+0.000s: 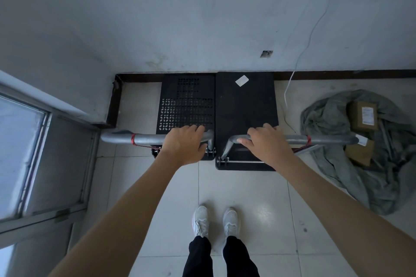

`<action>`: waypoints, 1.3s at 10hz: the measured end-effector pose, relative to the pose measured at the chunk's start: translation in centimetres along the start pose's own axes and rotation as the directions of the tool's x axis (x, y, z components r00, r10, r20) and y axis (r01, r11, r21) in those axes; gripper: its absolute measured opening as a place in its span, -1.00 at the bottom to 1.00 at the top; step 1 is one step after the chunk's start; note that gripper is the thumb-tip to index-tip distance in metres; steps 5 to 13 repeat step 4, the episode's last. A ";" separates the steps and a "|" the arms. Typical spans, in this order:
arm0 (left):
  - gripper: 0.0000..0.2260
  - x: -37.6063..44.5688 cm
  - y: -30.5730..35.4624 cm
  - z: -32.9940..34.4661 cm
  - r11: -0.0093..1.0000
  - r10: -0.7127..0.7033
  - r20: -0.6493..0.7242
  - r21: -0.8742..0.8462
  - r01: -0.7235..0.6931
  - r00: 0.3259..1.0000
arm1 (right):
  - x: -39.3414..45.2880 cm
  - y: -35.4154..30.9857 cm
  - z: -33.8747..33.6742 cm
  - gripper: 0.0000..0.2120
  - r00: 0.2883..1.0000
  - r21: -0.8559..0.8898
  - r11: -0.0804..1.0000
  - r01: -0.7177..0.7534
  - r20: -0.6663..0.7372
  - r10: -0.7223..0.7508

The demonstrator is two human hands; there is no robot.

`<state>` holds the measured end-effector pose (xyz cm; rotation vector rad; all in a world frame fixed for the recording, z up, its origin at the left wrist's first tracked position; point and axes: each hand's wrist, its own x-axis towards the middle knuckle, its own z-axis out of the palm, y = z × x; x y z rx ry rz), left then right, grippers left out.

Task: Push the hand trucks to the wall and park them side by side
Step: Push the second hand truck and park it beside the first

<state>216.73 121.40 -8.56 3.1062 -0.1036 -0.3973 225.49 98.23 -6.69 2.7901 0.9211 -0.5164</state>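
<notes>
Two black hand trucks stand side by side with their far ends against the grey wall (202, 18). The left truck (188, 105) has a perforated deck. The right truck (245, 105) has a solid deck with a white sticker near the wall. Their inner edges touch. My left hand (184, 145) grips the left truck's silver handle bar (146, 138) at its right end. My right hand (267, 145) grips the right truck's handle bar (326, 140) at its left end. Red bands wrap both bars.
A grey crumpled sack (337, 137) with cardboard parcels (364, 116) lies on the tiled floor to the right. A white cable (290, 83) hangs down the wall beside the right truck. A window frame (40, 159) and a wall corner are at left. My feet (216, 220) stand behind the trucks.
</notes>
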 end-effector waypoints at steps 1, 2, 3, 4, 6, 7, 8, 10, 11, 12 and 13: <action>-0.83 0.2 -0.1 0.0 1.000 0.015 0.014 -0.016 -0.015 1.000 | 0.0 0.3 -0.1 -0.49 1.000 0.017 1.000 0.001 0.013 -0.001; -0.85 0.3 0.1 0.0 0.999 0.029 -0.013 -0.041 -0.030 0.999 | -0.2 0.2 -0.1 -0.48 1.000 -0.008 1.000 -0.011 0.009 0.011; -0.81 0.2 0.2 0.1 0.998 0.048 -0.020 -0.044 -0.049 0.999 | -0.3 0.3 0.1 -0.51 0.999 0.019 0.999 -0.031 0.038 0.031; -0.72 0.1 0.0 -0.5 0.994 0.032 -0.065 -0.098 -0.038 0.997 | -0.5 0.1 -0.7 -0.47 0.997 0.139 0.988 -0.060 0.051 0.053; -0.72 0.1 0.0 -0.5 0.994 0.032 -0.065 -0.098 -0.038 0.997 | -0.5 0.1 -0.7 -0.47 0.997 0.139 0.988 -0.060 0.051 0.053; -0.72 0.1 0.0 -0.5 0.994 0.032 -0.065 -0.098 -0.038 0.997 | -0.5 0.1 -0.7 -0.47 0.997 0.139 0.988 -0.060 0.051 0.053; -0.72 0.1 0.0 -0.5 0.994 0.032 -0.065 -0.098 -0.038 0.997 | -0.5 0.1 -0.7 -0.47 0.997 0.139 0.988 -0.060 0.051 0.053; -0.72 0.1 0.0 -0.5 0.994 0.032 -0.065 -0.098 -0.038 0.997 | -0.5 0.1 -0.7 -0.47 0.997 0.139 0.988 -0.060 0.051 0.053; -0.72 0.1 0.0 -0.5 0.994 0.032 -0.065 -0.098 -0.038 0.997 | -0.5 0.1 -0.7 -0.47 0.997 0.139 0.988 -0.060 0.051 0.053; -0.72 0.1 0.0 -0.5 0.994 0.032 -0.065 -0.098 -0.038 0.997 | -0.5 0.1 -0.7 -0.47 0.997 0.139 0.988 -0.060 0.051 0.053; -0.72 0.1 0.0 -0.5 0.994 0.032 -0.065 -0.098 -0.038 0.997 | -0.5 0.1 -0.7 -0.47 0.997 0.139 0.988 -0.060 0.051 0.053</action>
